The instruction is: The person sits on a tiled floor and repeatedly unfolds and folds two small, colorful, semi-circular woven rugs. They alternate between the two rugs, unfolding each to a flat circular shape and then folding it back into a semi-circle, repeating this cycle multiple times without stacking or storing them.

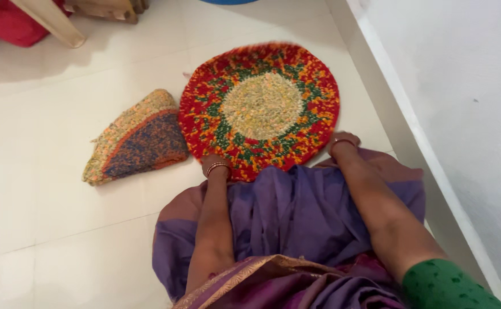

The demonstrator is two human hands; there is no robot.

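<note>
Both grips, left hand (215, 165) and right hand (342, 143), hold the round red mat's (260, 106) near edge.

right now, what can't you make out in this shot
Head view only:
- Left hand: fingers tucked under the round red mat; grip not visible.
- Right hand: fingers hidden by the same mat's rim.
- Folded mat: its inner face is folded away.
- Red bag, wooden leg and blue thing: cut off by the top edge.
- Mat's far rim: motion-blurred.
</note>
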